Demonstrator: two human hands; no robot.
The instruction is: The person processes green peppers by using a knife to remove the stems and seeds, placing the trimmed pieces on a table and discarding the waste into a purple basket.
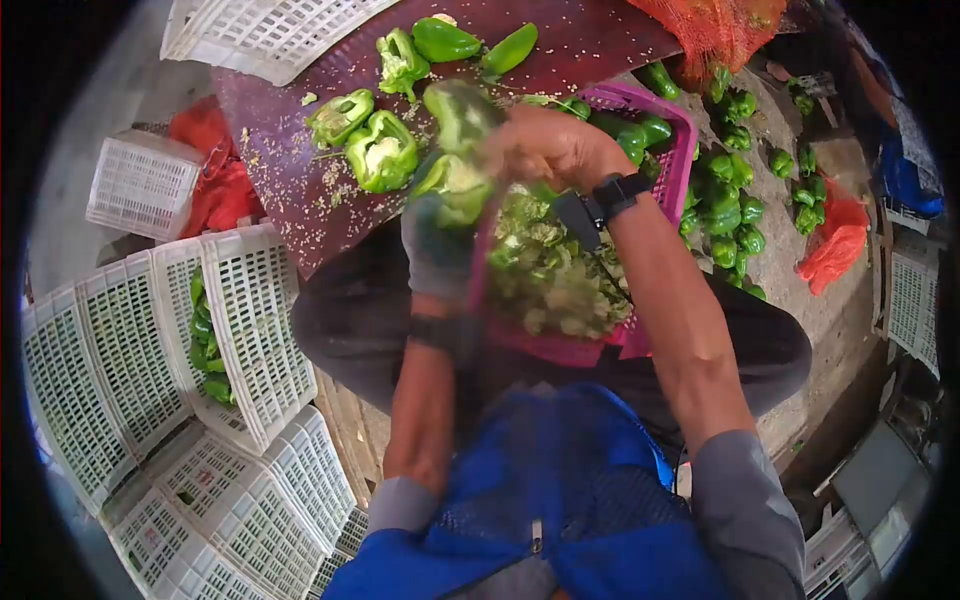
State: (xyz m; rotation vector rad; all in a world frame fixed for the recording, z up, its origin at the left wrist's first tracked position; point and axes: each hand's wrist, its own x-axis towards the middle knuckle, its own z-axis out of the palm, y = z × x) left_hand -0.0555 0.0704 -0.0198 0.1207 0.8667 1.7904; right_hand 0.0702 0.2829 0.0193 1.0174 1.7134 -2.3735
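Note:
My left hand [436, 245], in a pale glove and blurred, is closed around an opened green bell pepper [458, 188] with its pale inside showing. Close by on the right, my right hand [560, 145] is bare and curled, its fingertips smeared by motion beside the pepper; what they hold cannot be made out. Another green pepper piece [460, 112] appears blurred just above. Under my hands stands a pink basket [683, 165], with pale pepper cores [560, 285] in its near part and whole peppers at the far end.
A dark red board [285, 140] strewn with seeds bears several opened peppers [382, 152]. White crates [262, 330] stack at the left, another at the top. Whole green peppers [722, 205] lie on the floor at right, near red mesh bags [838, 235].

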